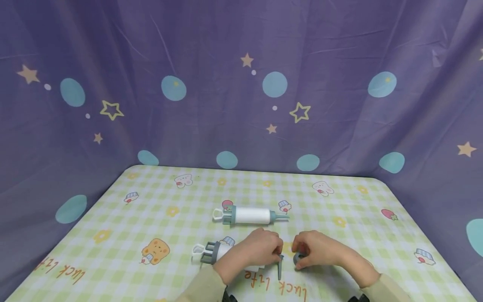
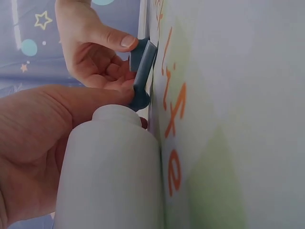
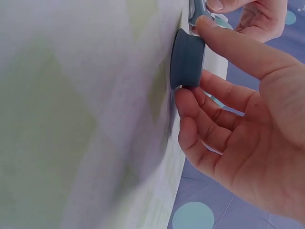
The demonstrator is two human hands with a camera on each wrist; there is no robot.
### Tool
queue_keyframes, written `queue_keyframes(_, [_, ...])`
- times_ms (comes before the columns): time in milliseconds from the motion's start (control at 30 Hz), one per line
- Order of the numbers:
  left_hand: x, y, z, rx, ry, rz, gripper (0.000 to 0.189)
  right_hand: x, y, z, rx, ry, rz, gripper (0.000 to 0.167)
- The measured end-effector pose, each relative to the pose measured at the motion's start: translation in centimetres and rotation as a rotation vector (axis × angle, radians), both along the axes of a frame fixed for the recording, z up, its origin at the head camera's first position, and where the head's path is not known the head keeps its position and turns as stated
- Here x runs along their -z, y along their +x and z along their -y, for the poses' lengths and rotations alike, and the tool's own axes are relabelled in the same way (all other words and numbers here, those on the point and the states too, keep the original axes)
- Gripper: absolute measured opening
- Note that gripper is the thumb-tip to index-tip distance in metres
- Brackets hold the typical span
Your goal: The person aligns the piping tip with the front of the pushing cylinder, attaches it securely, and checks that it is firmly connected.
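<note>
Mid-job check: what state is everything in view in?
Left hand: pinching slim nozzle
Right hand: holding round grey-blue piece
Slim nozzle: detached
Round grey-blue piece: unattached
Near syringe: lying on its side, neck bare
Far syringe: lying on its side, tip fitted
Tablecloth: spread out
Curtain: hanging, creased

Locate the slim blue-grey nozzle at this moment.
In the head view, the nozzle is low and right of centre, in the left hand, between the white barrel and the round piece in the right hand.
</note>
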State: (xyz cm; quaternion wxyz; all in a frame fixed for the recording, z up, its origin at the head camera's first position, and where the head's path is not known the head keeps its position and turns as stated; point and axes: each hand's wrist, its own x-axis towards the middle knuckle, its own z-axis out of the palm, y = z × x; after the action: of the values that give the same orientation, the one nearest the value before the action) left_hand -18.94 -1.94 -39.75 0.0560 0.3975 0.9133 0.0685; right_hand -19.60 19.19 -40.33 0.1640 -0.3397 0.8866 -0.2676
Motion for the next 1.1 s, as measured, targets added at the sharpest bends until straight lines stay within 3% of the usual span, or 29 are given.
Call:
queue_keyframes(267, [0.1, -0.1, 0.0, 0.005, -0.006, -0.061, 0.012, -0.1, -0.1, -0.1, -0.001, -0.028, -0.055, 0.023])
queue_keyframes(533, [-0.5, -0.6, 0.6, -0.018, 0.064, -0.103, 0.005, -0.3, -0.4, 0.0, 0.027, -0.033, -0.111, 0.018])
queue_keyframes(733, [-1.0, -1.0, 1.2, -0.055, 0.162, -0.157, 0.002, -0.7, -0.7, 0.5, 0.045, -0.039, -0.129, 0.023])
queue_keyframes(1100, [-1.6, -1.8, 2.1, -0.171, 0.297, -0.188, 0.005, -0.7, -1.3, 1.4, 0.062, -0.118, -0.188, 0.034])
